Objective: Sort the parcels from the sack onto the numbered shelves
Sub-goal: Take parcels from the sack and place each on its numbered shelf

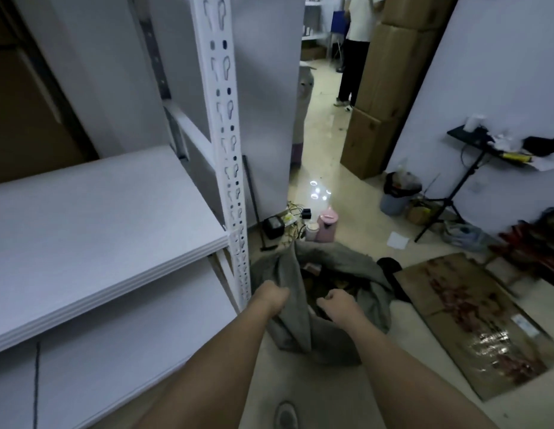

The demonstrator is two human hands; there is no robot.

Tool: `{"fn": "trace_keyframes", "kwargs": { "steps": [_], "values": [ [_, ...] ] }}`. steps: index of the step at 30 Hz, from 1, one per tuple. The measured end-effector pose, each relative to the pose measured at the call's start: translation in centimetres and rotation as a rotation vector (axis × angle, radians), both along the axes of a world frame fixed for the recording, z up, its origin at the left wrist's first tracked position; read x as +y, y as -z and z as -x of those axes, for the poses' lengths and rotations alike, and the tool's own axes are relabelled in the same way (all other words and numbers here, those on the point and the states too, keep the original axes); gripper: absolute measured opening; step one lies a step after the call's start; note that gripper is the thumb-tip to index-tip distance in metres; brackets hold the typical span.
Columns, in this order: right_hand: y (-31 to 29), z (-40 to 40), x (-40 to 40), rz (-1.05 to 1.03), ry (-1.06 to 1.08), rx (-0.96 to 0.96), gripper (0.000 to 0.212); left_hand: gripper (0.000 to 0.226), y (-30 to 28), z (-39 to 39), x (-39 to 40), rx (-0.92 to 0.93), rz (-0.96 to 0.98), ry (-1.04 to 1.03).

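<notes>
Left hand (274, 295): fingers curled, clamped on a fold of the grey sack (296, 308) at its near-left rim, cloth pulled up. Right hand (337, 300): fingers curled at the sack's mouth, over the dark opening; cannot tell whether it grips cloth or a parcel. Sack sits on the floor (337, 181), mouth open, just right of the white shelf upright (227, 128). Contents dark; parcels (313, 267) inside only partly visible, no detail. White shelves (93, 218) to the left, two boards in view, no numbers legible. Right of sack: flattened patterned cardboard (473, 323) lying on floor. Beyond sack: pink jug (326, 224), cup, black box w/ cables. Further right: bin (396, 196), tripod stand (455, 193) w/ cluttered tray. Background: stacked cartons (384, 88), another person's legs (350, 72) in the passage.
</notes>
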State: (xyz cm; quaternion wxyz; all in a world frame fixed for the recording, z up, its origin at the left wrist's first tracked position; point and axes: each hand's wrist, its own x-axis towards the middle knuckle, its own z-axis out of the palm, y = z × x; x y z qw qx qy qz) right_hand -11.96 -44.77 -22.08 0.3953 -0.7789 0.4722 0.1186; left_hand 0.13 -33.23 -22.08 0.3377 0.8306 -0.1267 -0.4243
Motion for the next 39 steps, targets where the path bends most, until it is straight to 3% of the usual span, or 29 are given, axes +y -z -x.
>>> {"fn": "trace_keyframes", "kwargs": {
  "steps": [4,11,15,17,23,26,30,36,39],
  "values": [
    [2.1,-1.9,-6.3,-0.022,-0.028,0.087,0.020,0.042,1.4,-2.0,-6.4,0.083,-0.014,0.030],
    [3.7,-3.6,-14.8,-0.124,-0.091,0.180,0.032,0.026,1.2,-3.8,-14.8,0.093,-0.115,0.118],
    [4.5,-4.3,-19.9,-0.116,-0.161,0.273,0.030,0.019,1.9,-4.2,-19.3,0.129,-0.107,0.063],
    [5.3,-4.9,-22.4,-0.092,-0.209,0.326,0.022,0.027,3.1,-4.3,-21.2,0.161,-0.132,0.018],
    [9.4,-6.0,-30.2,-0.043,-0.406,0.329,0.032,0.032,6.6,-2.7,-27.3,0.195,-0.145,-0.147],
    [11.1,-6.1,-33.6,-0.082,-0.498,0.331,0.023,0.028,10.4,-1.8,-30.1,0.213,-0.179,-0.203],
    [17.0,-5.3,-37.6,0.037,-0.594,0.382,0.022,0.018,15.5,0.0,-32.8,0.166,-0.184,-0.217],
    [28.0,-4.9,-39.9,0.089,-0.664,0.405,0.033,0.038,26.5,1.6,-35.1,0.124,-0.296,-0.115],
    [35.3,-5.2,-40.6,0.128,-0.700,0.395,0.038,0.037,32.9,2.4,-36.2,0.131,-0.314,-0.028]
  ]
}}
